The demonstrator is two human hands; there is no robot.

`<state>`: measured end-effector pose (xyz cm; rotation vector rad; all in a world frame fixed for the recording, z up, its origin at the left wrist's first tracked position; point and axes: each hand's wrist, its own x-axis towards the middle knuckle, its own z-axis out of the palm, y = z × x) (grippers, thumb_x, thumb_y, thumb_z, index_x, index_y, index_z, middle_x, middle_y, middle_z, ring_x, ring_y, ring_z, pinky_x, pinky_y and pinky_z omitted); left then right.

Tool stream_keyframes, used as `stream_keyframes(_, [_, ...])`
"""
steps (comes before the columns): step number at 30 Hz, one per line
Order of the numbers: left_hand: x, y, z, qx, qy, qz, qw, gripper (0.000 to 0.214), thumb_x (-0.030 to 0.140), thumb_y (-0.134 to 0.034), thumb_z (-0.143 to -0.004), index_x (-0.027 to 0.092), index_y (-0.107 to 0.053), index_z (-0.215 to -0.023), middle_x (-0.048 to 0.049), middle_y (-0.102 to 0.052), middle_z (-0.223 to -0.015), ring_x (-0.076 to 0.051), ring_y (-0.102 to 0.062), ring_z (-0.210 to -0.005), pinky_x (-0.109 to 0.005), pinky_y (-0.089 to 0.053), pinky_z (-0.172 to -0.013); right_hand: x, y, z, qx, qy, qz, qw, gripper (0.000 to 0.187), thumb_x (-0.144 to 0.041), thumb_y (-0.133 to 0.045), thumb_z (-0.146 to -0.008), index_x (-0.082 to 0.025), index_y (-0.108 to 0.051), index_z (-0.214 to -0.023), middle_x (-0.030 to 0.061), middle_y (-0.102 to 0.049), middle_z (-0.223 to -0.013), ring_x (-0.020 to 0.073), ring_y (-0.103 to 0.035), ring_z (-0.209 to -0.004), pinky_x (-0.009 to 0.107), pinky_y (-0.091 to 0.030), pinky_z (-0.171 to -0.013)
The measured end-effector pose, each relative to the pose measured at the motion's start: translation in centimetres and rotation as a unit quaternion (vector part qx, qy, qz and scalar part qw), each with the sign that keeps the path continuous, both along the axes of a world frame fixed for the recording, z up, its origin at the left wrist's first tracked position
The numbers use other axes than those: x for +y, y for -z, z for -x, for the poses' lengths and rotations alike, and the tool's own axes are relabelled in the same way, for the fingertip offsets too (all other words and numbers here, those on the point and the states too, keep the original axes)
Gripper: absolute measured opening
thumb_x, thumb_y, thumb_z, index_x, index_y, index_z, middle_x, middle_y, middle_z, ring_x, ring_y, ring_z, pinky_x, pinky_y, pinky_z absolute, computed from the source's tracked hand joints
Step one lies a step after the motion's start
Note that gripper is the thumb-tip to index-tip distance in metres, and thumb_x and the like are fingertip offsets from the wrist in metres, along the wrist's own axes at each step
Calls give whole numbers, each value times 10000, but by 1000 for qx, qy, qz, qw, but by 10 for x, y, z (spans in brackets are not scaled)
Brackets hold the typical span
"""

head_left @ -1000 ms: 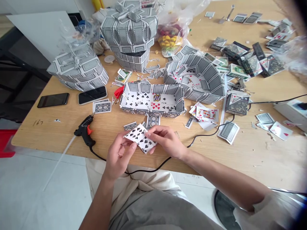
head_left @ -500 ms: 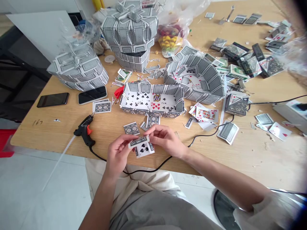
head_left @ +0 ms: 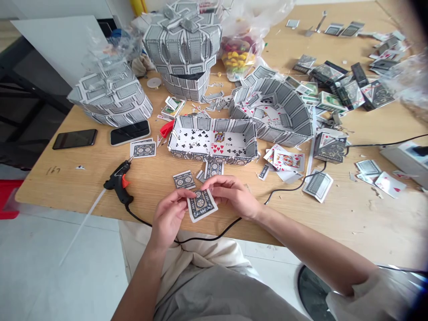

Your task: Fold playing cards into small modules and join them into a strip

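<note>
A playing card (head_left: 202, 207) with a dark patterned back is held between both hands near the table's front edge. My left hand (head_left: 169, 216) pinches its left edge, and my right hand (head_left: 235, 195) grips its upper right side. The card's patterned back faces up. Just beyond my hands lie a folded card (head_left: 184, 179) and another patterned card (head_left: 214, 169). Behind these stands a rectangular box made of playing cards (head_left: 213, 157), its floor lined with face-up cards. To the left, a black glue gun (head_left: 119, 183) rests with its nozzle on a pair of cards (head_left: 143, 150).
Two phones (head_left: 75, 138) (head_left: 130, 133) lie at the left. Card-built containers (head_left: 110, 96) (head_left: 183, 44) (head_left: 281, 111) stand farther back. Loose face-up cards (head_left: 288, 159) and card boxes (head_left: 329, 146) are at the right. A black cable (head_left: 214, 237) runs along the front edge beneath my hands.
The card between my hands has been unfolded: its flap was bent over and the spade face showed, and now its patterned back lies flatter, facing up. My hands have barely shifted.
</note>
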<state>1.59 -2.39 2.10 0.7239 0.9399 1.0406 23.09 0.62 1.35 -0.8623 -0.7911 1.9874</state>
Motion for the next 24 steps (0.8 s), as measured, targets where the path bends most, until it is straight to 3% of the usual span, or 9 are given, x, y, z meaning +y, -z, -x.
stream_keyframes(3, [0,1,2,-47,25,-22,998,366,321,-791,-792,152,-823,-1115,-129,-790,-1009,-254,-745,-923,-351,-608,-815,1,-1,-1,43,-24,6,999,245,-325,-853,-848,-165,-831,-1032,42,-787,-854,159,-748,-759,274,-653,-708])
stream_keyframes(6, [0,5,3,-49,37,-37,997,462,259,-854,-729,171,-794,-1179,-112,-795,-1052,-224,-739,-905,-302,-599,-791,-1,1,1,31,-21,-46,998,326,-265,-930,-797,-179,-803,-1086,40,-802,-931,166,-774,-835,293,-664,-778])
stream_keyframes(10, [-4,13,0,60,17,-70,996,296,274,-839,-875,193,-763,-1149,-81,-800,-1016,-174,-736,-840,-258,-598,-755,-3,8,5,-45,24,-132,990,272,-377,-925,-841,-183,-795,-981,44,-774,-862,160,-739,-758,306,-638,-731])
stream_keyframes(13, [-6,17,-4,157,-3,-114,981,202,345,-758,-978,204,-761,-1122,-83,-813,-1030,-208,-776,-870,-295,-642,-745,-1,12,6,-130,83,-202,967,273,-424,-941,-811,-191,-803,-844,56,-744,-917,180,-717,-884,318,-614,-825])
stream_keyframes(17, [-6,12,-9,257,-32,-169,951,216,388,-753,-975,215,-791,-1098,-95,-811,-1161,-226,-792,-886,-292,-658,-684,-2,16,6,-121,62,-172,976,292,-448,-903,-854,-190,-768,-875,39,-758,-872,168,-719,-799,298,-606,-749])
stream_keyframes(21, [-6,3,-12,326,-47,-162,930,214,369,-738,-985,202,-735,-851,-25,-806,-799,-162,-753,-667,-240,-621,-657,-7,14,9,-111,83,-154,978,306,-427,-916,-844,-180,-736,-861,12,-745,-771,146,-704,-672,266,-598,-653])
stream_keyframes(24, [-6,-1,-15,328,-54,-148,931,248,364,-726,-993,201,-701,-807,-3,-781,-718,-146,-743,-640,-217,-605,-652,-8,8,11,-87,96,-135,982,322,-422,-938,-813,-170,-744,-861,15,-756,-782,135,-697,-628,260,-613,-609])
